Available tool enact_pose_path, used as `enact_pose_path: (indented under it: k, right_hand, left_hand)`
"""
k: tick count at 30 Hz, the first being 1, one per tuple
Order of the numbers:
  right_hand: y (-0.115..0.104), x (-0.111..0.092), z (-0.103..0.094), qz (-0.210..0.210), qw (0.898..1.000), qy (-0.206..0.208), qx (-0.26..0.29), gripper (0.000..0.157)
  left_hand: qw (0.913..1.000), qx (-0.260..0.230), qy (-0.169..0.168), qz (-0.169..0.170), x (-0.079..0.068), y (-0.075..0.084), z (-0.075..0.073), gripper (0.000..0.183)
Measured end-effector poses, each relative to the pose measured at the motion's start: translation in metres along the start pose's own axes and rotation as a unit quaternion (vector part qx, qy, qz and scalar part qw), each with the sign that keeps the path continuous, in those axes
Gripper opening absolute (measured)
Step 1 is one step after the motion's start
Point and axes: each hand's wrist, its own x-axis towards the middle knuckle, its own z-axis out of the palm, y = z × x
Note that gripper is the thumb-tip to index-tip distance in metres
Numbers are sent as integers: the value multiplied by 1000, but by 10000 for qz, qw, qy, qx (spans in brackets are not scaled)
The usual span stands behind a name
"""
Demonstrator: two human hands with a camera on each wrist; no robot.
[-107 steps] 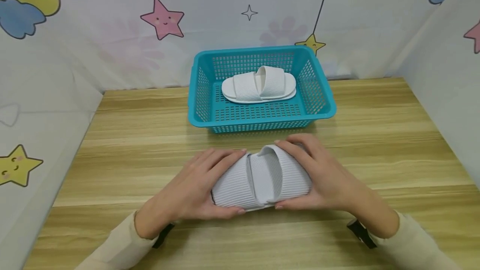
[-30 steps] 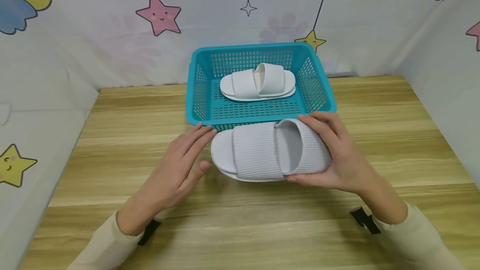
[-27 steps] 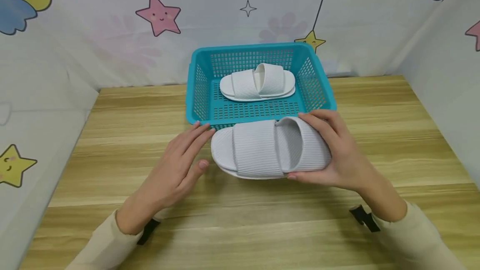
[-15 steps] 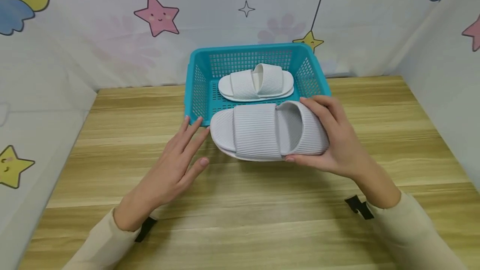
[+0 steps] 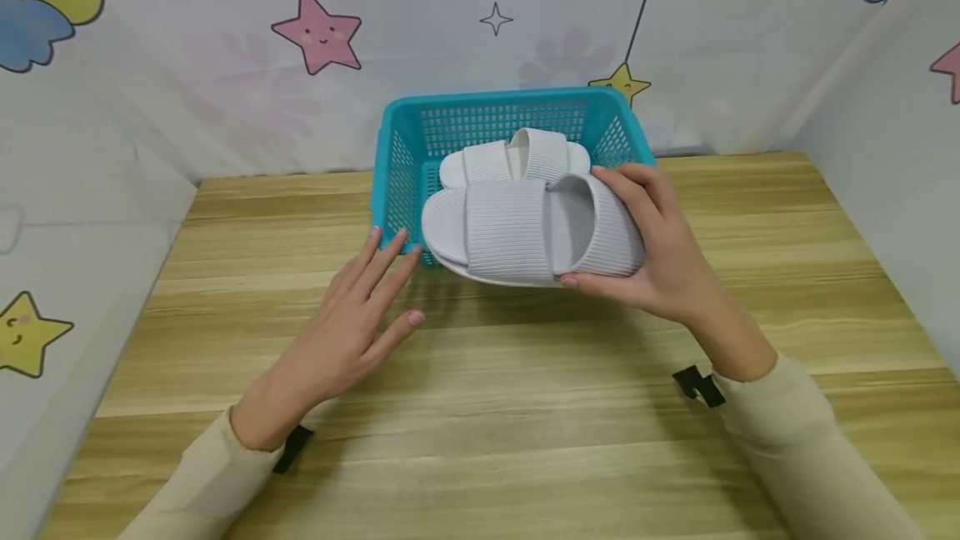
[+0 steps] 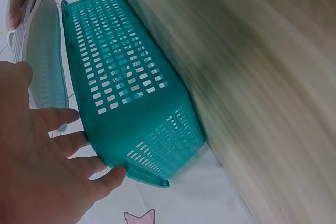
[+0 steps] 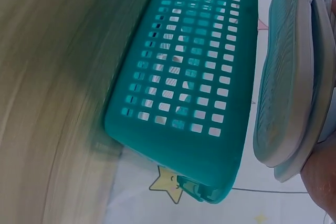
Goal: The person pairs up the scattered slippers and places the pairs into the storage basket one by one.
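My right hand (image 5: pixel 663 244) grips a pair of pale grey ribbed slippers (image 5: pixel 506 230) by one end, thumb on the near side and fingers on the far side. They are raised over the front rim of a teal basket (image 5: pixel 491 98), hiding part of it. Two soles lie together in the right wrist view, where the grey slippers (image 7: pixel 286 77) stand above the basket wall. Inside the basket sits a pair of white slippers (image 5: pixel 487 161), partly covered in the head view. My left hand (image 5: pixel 345 327) is spread, fingertips at the basket's front left corner; the left wrist view shows them along the rim.
A wood-grain table (image 5: pixel 495 423) carries the basket near its back edge. Behind and at the sides hangs a pale curtain (image 5: pixel 420 32) printed with stars and clouds.
Both hands gripped the grey slippers low on the table at first. The left hand let go and moved to the basket corner; the right lifted the slippers and carried them forward over the front rim.
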Motion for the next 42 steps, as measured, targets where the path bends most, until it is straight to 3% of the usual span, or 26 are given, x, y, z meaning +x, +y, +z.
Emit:
enact_pose_path:
  k: [10, 17, 25, 42]
  right_hand:
    - [14, 11, 8, 473, 9980, -256, -337, 111]
    - [16, 19, 17, 545, 9983, -165, -101, 108]
    - [23, 29, 21, 410, 9990, -98, -135, 106]
    - [46, 45, 33, 714, 9968, -305, -167, 106]
  left_hand:
    - [9975, 447, -409, -356, 0, 1, -8, 75]
    - [9958, 503, -582, -504, 2, 3, -10, 78]
    - [9953, 489, -631, -550, 3, 4, -9, 78]
    - [9950, 564, -635, -529, 2, 2, -8, 81]
